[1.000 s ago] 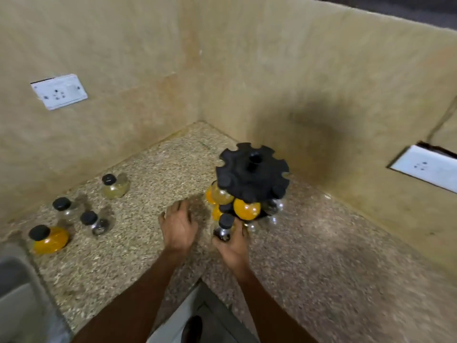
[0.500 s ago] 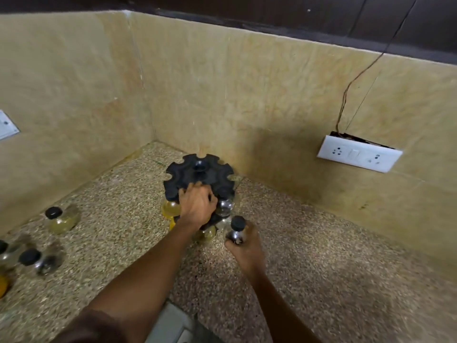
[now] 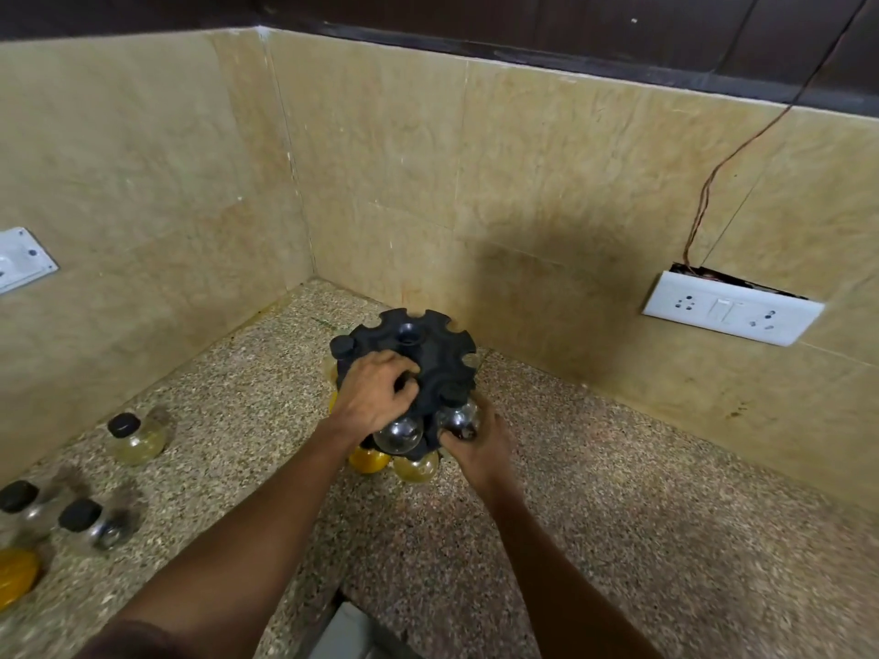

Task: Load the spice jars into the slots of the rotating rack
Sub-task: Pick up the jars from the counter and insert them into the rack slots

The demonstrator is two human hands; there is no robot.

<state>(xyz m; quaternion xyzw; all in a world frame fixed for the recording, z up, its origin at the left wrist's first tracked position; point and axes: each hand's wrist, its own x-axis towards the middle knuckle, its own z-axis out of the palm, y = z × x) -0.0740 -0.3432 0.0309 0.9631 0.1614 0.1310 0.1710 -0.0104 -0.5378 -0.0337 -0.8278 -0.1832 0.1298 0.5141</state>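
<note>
The black rotating rack (image 3: 428,347) stands on the speckled counter near the wall corner. My left hand (image 3: 376,394) grips its top disc from the near left side, fingers curled over the edge. My right hand (image 3: 475,439) holds a clear spice jar (image 3: 456,418) with its neck in a slot at the rack's near right edge. Another clear jar (image 3: 398,435) hangs in a slot beside it. Below, yellow jars (image 3: 368,459) and a paler one (image 3: 418,468) sit in the lower tier. Loose jars stand at left: a pale one (image 3: 135,437), two clear ones (image 3: 90,523) (image 3: 24,508), a yellow one (image 3: 14,575).
Tiled walls close the corner behind the rack. A white switch plate (image 3: 732,309) with a loose wire hangs on the right wall, another plate (image 3: 21,256) on the left wall. The counter's front edge (image 3: 333,611) is cut inward near my arms.
My right hand has lifted the clear jar from the counter up to the rack's top edge. My left hand stays on the disc. The view has come closer.
</note>
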